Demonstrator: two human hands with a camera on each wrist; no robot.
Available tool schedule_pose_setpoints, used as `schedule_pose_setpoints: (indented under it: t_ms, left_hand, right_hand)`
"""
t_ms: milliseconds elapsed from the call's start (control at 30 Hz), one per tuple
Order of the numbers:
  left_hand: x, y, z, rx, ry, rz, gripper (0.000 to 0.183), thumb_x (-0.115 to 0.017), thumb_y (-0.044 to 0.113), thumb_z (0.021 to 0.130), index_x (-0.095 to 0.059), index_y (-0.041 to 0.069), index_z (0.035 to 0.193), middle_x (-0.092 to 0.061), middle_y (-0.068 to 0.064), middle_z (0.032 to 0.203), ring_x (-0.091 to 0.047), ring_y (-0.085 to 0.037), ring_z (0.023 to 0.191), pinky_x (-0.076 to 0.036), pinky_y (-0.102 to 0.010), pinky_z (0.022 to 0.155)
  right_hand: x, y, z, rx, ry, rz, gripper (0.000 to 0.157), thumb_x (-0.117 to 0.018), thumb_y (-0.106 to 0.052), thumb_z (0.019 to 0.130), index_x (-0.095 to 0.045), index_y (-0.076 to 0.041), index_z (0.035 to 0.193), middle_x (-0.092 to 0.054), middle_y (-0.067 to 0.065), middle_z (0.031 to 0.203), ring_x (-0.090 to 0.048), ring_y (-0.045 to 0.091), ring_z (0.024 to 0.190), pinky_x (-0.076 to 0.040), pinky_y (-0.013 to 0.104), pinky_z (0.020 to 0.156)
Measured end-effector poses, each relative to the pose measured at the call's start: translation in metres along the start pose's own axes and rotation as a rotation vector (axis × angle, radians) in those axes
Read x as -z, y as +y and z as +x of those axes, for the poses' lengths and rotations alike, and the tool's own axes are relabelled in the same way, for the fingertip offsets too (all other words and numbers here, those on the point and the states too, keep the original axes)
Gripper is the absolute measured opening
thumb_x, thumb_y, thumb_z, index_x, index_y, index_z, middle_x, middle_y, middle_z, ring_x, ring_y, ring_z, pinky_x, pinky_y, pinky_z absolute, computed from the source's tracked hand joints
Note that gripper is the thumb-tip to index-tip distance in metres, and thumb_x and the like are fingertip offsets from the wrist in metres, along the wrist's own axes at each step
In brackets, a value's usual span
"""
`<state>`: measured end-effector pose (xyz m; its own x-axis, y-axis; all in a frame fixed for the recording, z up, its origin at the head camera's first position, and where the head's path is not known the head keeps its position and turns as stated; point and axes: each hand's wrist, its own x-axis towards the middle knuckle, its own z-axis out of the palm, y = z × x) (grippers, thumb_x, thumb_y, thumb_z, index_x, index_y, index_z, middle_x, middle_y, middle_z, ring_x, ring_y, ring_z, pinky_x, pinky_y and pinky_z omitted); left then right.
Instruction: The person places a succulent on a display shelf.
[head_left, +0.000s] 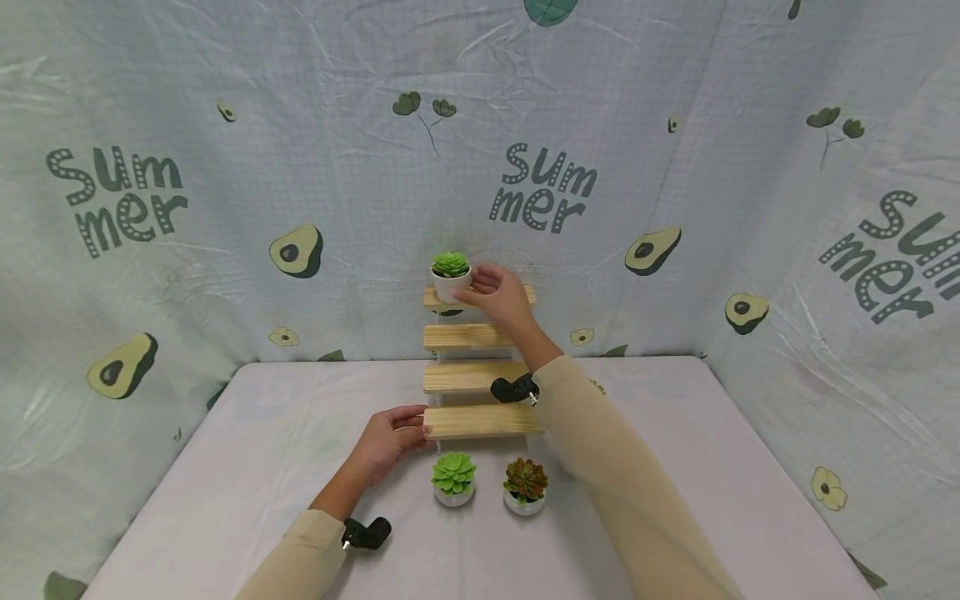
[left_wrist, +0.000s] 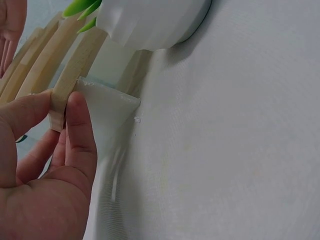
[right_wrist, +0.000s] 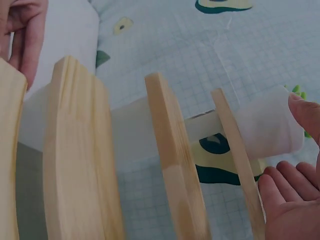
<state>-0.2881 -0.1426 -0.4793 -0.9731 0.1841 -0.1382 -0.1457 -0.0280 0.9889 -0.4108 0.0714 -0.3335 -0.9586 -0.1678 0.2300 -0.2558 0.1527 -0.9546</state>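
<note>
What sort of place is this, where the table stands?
Probably an indoor corner set up for recording, though I cannot be sure: printed cloth hangs on three sides of a pale table, which bears a tiered rack and plants.

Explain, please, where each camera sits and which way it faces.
Head: worn on the head, facing forward and down; shows the left hand, right hand, both sleeves and the wooden shelf.
Left wrist: on that wrist, looking along the left hand, which pinches the lowest board.
Right wrist: on that wrist, looking across the boards towards the right hand at the upper white pot.
Shared: both wrist views show boards and part of each hand.
</note>
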Motion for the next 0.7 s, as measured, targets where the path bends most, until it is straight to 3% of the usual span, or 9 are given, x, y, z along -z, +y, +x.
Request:
schedule_pose_setpoints:
  t_ms: [167, 367, 567, 700]
  left_hand:
    - [0.005, -0.018, 0.014, -0.005, 0.039, -0.001, 0.046, -0.067, 0.000, 0.083, -0.054, -0.002, 0.127, -0.064, -0.016, 0.107, -0.066, -0.018, 0.087, -0.058, -0.034, 0.079]
    - [0.003, -0.021, 0.014, 0.008, 0.052, -0.026, 0.048, -0.067, 0.000, 0.084, -0.052, -0.003, 0.129, -0.063, -0.013, 0.105, -0.065, -0.017, 0.086, -0.058, -0.034, 0.079]
    - [0.004, -0.020, 0.014, 0.011, 0.041, -0.052, 0.049, -0.065, 0.000, 0.085, -0.050, -0.004, 0.131, -0.063, -0.012, 0.105, -0.065, -0.015, 0.086, -0.058, -0.033, 0.079]
    - [0.004, -0.018, 0.014, 0.016, 0.032, -0.050, 0.050, -0.065, 0.000, 0.085, -0.049, -0.003, 0.132, -0.062, -0.011, 0.106, -0.064, -0.015, 0.087, -0.058, -0.032, 0.080]
  right_hand:
    - [0.010, -0.003, -0.014, 0.021, -0.017, 0.018, 0.075, -0.076, -0.021, 0.079, -0.038, -0.003, 0.142, -0.047, 0.015, 0.141, -0.048, 0.028, 0.127, -0.048, 0.035, 0.100]
    - [0.025, 0.003, -0.034, 0.066, -0.019, 0.026, 0.069, -0.075, -0.019, 0.081, -0.042, -0.001, 0.139, -0.048, 0.019, 0.138, -0.049, 0.030, 0.126, -0.046, 0.038, 0.102]
    - [0.042, 0.028, -0.045, 0.078, -0.027, 0.039, 0.071, -0.077, -0.029, 0.078, -0.045, -0.006, 0.138, -0.051, 0.013, 0.137, -0.051, 0.025, 0.125, -0.049, 0.032, 0.098]
    - [0.054, 0.035, -0.058, 0.091, -0.038, 0.083, 0.070, -0.077, -0.029, 0.078, -0.046, -0.007, 0.137, -0.052, 0.014, 0.136, -0.049, 0.028, 0.126, -0.050, 0.027, 0.096]
